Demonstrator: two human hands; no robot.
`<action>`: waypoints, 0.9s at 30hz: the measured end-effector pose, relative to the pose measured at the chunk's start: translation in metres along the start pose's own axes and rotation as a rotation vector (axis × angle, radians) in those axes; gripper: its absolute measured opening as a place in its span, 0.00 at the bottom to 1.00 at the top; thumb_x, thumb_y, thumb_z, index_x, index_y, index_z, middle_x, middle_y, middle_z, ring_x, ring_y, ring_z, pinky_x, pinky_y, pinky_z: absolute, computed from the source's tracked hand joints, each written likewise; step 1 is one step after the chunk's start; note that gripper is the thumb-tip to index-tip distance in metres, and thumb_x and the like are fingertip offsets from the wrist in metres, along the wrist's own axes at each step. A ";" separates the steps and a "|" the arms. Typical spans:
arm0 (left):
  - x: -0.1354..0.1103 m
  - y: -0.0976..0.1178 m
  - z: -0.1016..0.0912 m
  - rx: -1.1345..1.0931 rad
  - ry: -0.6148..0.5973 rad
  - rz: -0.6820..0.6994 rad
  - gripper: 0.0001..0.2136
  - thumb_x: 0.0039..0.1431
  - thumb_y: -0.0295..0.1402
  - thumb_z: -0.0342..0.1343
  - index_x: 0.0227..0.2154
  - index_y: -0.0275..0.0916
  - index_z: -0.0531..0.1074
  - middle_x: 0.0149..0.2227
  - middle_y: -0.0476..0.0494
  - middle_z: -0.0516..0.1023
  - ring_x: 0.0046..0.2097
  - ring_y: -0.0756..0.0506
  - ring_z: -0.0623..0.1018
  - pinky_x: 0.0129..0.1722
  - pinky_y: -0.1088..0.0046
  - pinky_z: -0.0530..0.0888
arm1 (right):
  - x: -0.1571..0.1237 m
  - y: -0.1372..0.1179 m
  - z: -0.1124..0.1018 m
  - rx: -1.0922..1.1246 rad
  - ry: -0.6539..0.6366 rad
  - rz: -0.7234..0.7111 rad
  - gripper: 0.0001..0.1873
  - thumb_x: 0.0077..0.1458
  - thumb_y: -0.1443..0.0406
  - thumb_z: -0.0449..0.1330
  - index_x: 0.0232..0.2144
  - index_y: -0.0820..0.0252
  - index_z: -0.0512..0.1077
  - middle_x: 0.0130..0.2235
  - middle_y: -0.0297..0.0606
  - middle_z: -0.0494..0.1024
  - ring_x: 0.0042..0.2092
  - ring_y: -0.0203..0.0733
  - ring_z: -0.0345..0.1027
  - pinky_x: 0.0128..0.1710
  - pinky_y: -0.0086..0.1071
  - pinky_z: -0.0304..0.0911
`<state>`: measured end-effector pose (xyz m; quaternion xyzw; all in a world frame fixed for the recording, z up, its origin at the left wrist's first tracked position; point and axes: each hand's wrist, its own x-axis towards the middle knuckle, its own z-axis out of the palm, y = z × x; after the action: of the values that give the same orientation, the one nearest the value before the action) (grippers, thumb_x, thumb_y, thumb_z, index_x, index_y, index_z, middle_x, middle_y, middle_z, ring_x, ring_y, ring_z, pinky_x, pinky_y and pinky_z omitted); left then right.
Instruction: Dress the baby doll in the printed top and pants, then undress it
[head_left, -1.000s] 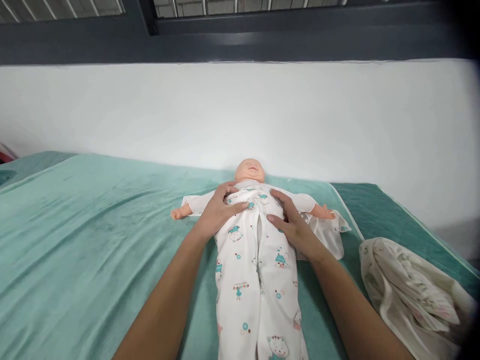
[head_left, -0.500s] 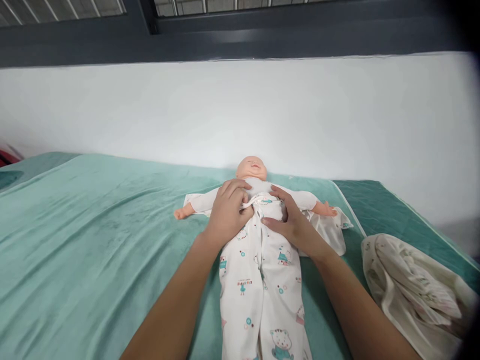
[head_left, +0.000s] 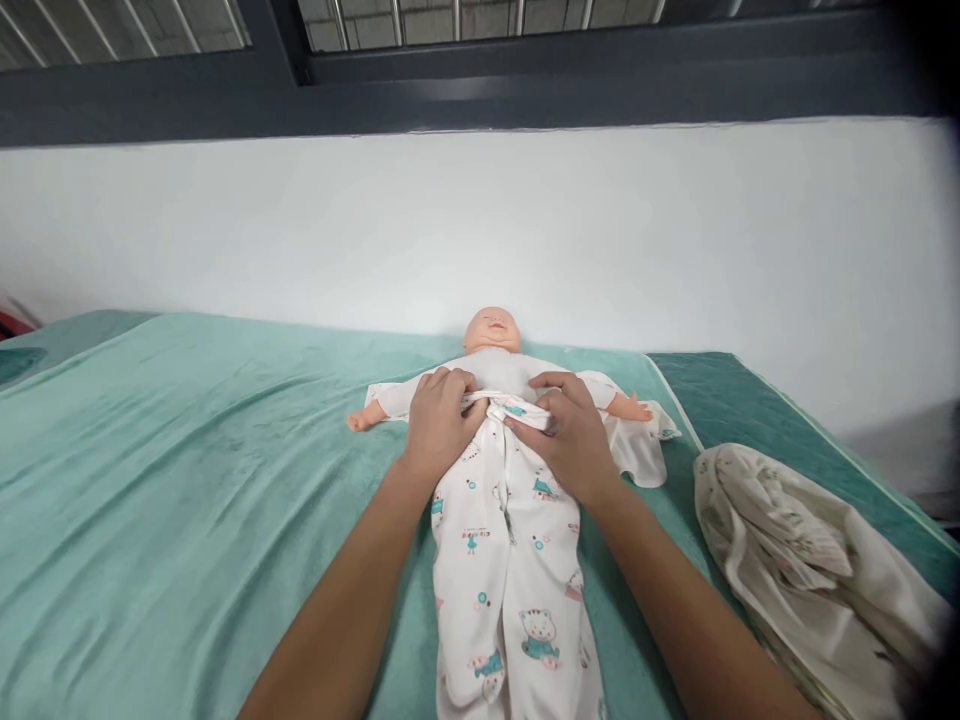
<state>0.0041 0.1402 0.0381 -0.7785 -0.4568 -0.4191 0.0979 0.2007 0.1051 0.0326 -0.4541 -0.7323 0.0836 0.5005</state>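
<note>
A baby doll (head_left: 495, 332) lies on its back with both arms spread, its head near the wall. White pants (head_left: 480, 560) with small printed figures cover its legs and reach up to its belly. My left hand (head_left: 444, 418) grips the waistband on the left side, fingers curled over the edge. On the other side my right hand (head_left: 574, 430) pinches the waistband between thumb and fingers. The band is lifted and stretched between both hands. A white printed cloth (head_left: 637, 450) lies partly under the doll's right-hand arm in view.
A teal sheet (head_left: 187, 480) with wrinkles covers the bed. At the right lies a crumpled white cloth bundle (head_left: 795, 560). Behind the doll rises a white wall (head_left: 375, 220), below a dark window frame (head_left: 480, 90) with bars beyond it.
My right hand has closed on the waistband, where its fingers were spread before. The band is now pulled up and more open. The view has shifted slightly.
</note>
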 end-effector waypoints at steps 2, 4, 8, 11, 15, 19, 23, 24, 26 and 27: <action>-0.003 -0.001 0.001 -0.009 -0.022 -0.075 0.05 0.54 0.28 0.54 0.34 0.42 0.65 0.34 0.46 0.75 0.39 0.43 0.73 0.42 0.65 0.66 | -0.005 0.000 0.000 -0.052 0.011 -0.043 0.14 0.57 0.60 0.63 0.25 0.54 0.63 0.41 0.39 0.73 0.45 0.47 0.67 0.48 0.43 0.60; -0.008 -0.003 0.001 -0.019 -0.028 -0.170 0.06 0.53 0.28 0.56 0.33 0.43 0.67 0.34 0.47 0.76 0.39 0.43 0.74 0.43 0.65 0.67 | -0.010 0.002 -0.001 -0.090 0.019 -0.074 0.12 0.58 0.61 0.61 0.25 0.54 0.63 0.36 0.38 0.72 0.41 0.45 0.66 0.45 0.41 0.60; -0.021 -0.009 -0.001 0.003 -0.039 -0.280 0.03 0.53 0.31 0.57 0.30 0.43 0.68 0.32 0.47 0.77 0.38 0.43 0.74 0.43 0.66 0.67 | -0.018 0.008 -0.002 -0.154 0.055 -0.062 0.11 0.58 0.61 0.59 0.25 0.54 0.63 0.31 0.36 0.71 0.38 0.44 0.65 0.43 0.38 0.59; -0.032 -0.012 -0.006 0.015 -0.084 -0.362 0.05 0.55 0.36 0.57 0.29 0.42 0.69 0.30 0.47 0.77 0.35 0.43 0.74 0.40 0.67 0.66 | -0.021 0.010 -0.005 -0.124 0.018 0.073 0.15 0.58 0.56 0.60 0.24 0.55 0.64 0.28 0.33 0.70 0.34 0.42 0.63 0.38 0.36 0.56; -0.040 -0.014 -0.008 0.046 -0.129 -0.473 0.08 0.56 0.41 0.57 0.30 0.41 0.71 0.29 0.47 0.77 0.34 0.43 0.74 0.34 0.69 0.63 | -0.025 0.010 -0.010 0.034 -0.079 0.248 0.19 0.60 0.49 0.57 0.25 0.56 0.67 0.26 0.30 0.69 0.31 0.39 0.62 0.34 0.33 0.54; -0.040 -0.014 -0.005 0.089 -0.102 -0.428 0.07 0.57 0.38 0.55 0.30 0.40 0.72 0.33 0.44 0.78 0.37 0.42 0.74 0.37 0.69 0.64 | -0.032 0.011 -0.013 0.118 -0.102 0.308 0.20 0.60 0.48 0.54 0.28 0.56 0.68 0.28 0.30 0.71 0.33 0.39 0.63 0.35 0.31 0.55; -0.041 -0.015 -0.005 0.077 -0.096 -0.405 0.08 0.58 0.38 0.53 0.30 0.40 0.72 0.34 0.43 0.78 0.39 0.42 0.75 0.39 0.68 0.65 | -0.038 0.006 -0.012 -0.004 -0.023 0.239 0.20 0.60 0.50 0.56 0.24 0.56 0.65 0.28 0.32 0.69 0.34 0.40 0.63 0.37 0.33 0.56; -0.041 -0.015 -0.005 0.074 -0.099 -0.407 0.08 0.59 0.38 0.52 0.30 0.40 0.72 0.34 0.42 0.78 0.39 0.42 0.75 0.38 0.69 0.65 | -0.040 0.003 -0.012 -0.063 0.016 0.204 0.19 0.59 0.51 0.57 0.23 0.56 0.64 0.28 0.33 0.69 0.35 0.41 0.63 0.38 0.33 0.56; -0.041 -0.015 -0.007 0.072 -0.103 -0.412 0.09 0.59 0.38 0.52 0.30 0.40 0.73 0.34 0.42 0.79 0.39 0.41 0.75 0.38 0.68 0.65 | -0.046 -0.005 -0.010 -0.130 0.077 0.160 0.18 0.60 0.54 0.57 0.23 0.56 0.64 0.30 0.34 0.69 0.36 0.41 0.63 0.40 0.34 0.57; -0.041 -0.015 -0.007 0.071 -0.103 -0.415 0.09 0.59 0.38 0.51 0.30 0.40 0.73 0.34 0.42 0.78 0.39 0.41 0.75 0.37 0.68 0.65 | -0.049 -0.008 -0.010 -0.123 0.094 0.158 0.16 0.60 0.55 0.57 0.23 0.56 0.65 0.31 0.35 0.69 0.36 0.41 0.64 0.40 0.34 0.58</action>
<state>-0.0211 0.1191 0.0086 -0.6841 -0.6264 -0.3735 0.0135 0.2080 0.0603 0.0101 -0.5436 -0.6737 0.0561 0.4975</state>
